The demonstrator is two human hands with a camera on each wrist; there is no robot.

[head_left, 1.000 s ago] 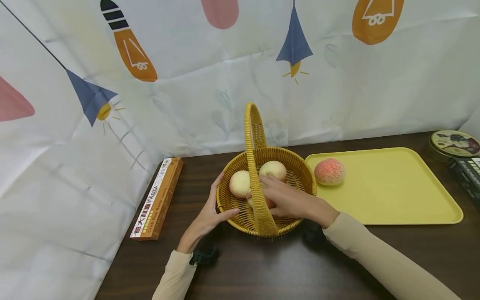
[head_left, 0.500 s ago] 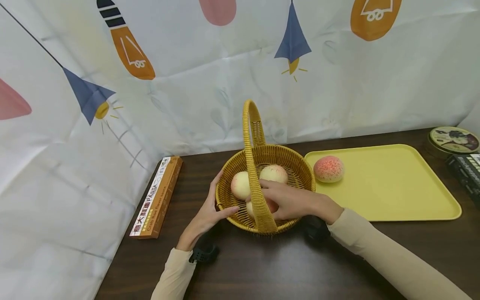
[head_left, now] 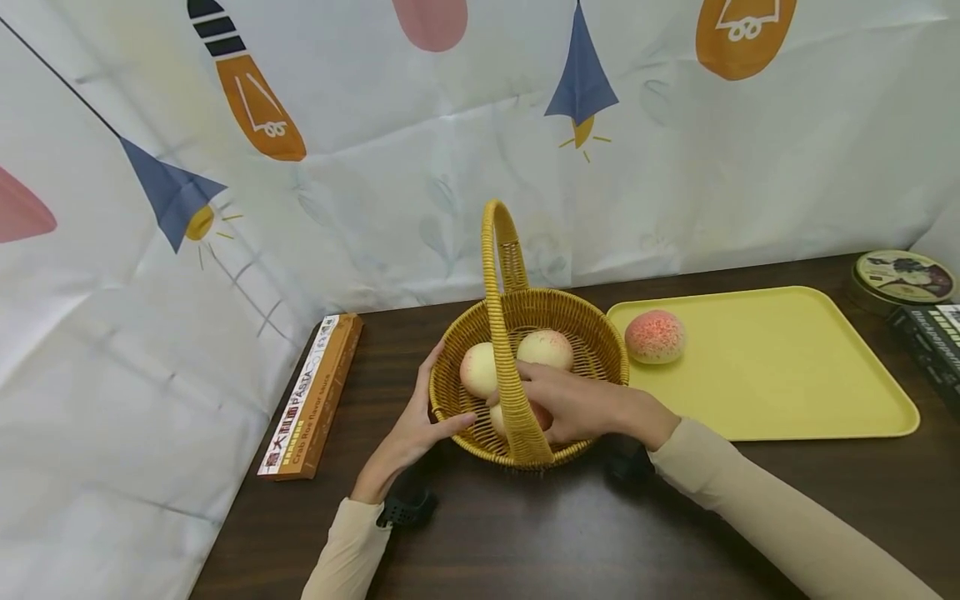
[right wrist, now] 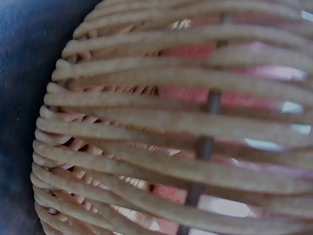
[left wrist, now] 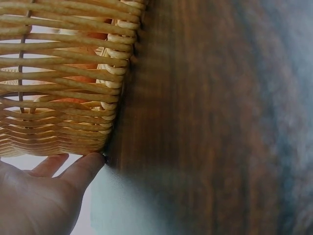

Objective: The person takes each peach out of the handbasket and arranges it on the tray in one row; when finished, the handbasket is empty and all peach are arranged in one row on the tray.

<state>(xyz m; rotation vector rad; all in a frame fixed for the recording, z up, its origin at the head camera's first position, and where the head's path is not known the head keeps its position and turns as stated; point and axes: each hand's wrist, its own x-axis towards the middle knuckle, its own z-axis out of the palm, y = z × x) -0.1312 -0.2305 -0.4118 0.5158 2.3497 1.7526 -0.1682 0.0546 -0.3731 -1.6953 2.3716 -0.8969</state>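
Note:
A yellow wicker basket with a tall arched handle stands on the dark table in the head view. My left hand holds its left side, thumb over the rim and fingers along the outer wall. That left hand shows against the weave in the left wrist view. Inside the basket my right hand grips a peach, partly hidden behind the handle. Two more pale peaches lie there, one at the left and one farther back. The right wrist view is filled by the basket's wall, with pink behind the gaps.
A yellow tray lies to the right, bearing a pinker peach at its left end. Beyond it are a round tin and a black box. A pasta box lies at the left. A printed cloth hangs behind.
My right hand has settled lower around the near peach, uncovering more of the back peach. My left hand keeps its place on the basket. The whole view has shifted slightly.

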